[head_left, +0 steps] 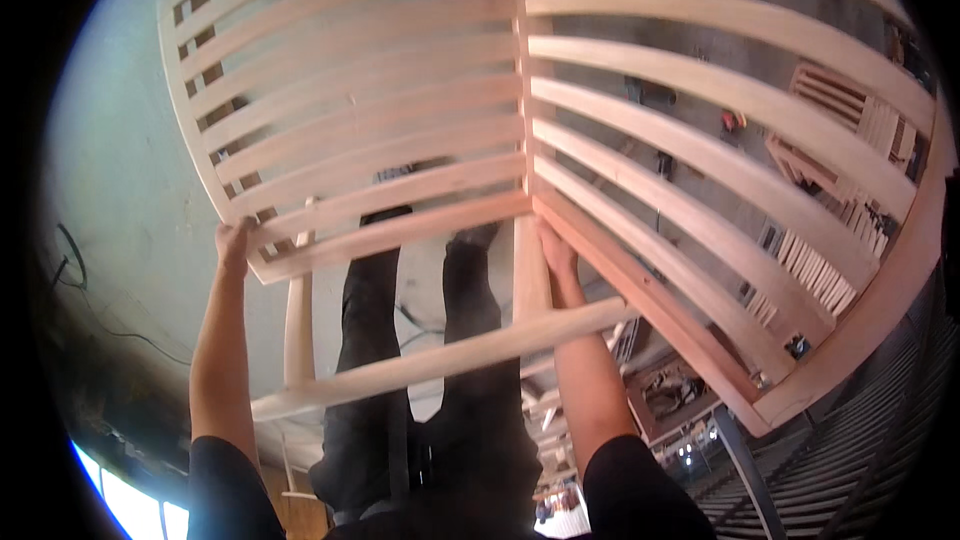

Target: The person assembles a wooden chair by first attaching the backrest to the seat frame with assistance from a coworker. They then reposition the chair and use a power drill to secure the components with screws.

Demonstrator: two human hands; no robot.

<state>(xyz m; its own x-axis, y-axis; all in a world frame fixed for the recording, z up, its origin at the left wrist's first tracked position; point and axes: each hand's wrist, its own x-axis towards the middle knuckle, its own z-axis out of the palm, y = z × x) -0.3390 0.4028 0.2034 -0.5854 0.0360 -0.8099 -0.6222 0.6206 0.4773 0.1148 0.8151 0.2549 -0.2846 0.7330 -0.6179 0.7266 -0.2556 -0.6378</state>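
An unpainted wooden chair-like frame fills the view, with two slatted panels meeting along an upright rail. The left slatted panel (400, 238) slopes toward me, and my left hand (234, 243) is closed around its near left corner. My right hand (560, 252) grips the frame near the joint where the left panel meets the right slatted panel (650, 300); its fingers are partly hidden by the wood. Below, a rounded crossbar (440, 362) runs between two legs, the left leg (298, 330) and the right leg (531, 270), in front of my own legs.
Slatted wooden pieces (820, 265) lie stacked on the floor at the right, with another slatted frame (835, 100) beyond. A small red object (733, 122) is on the floor. Dark ribbed material (850, 460) lies at lower right. A thin cable (135, 336) crosses the floor at left.
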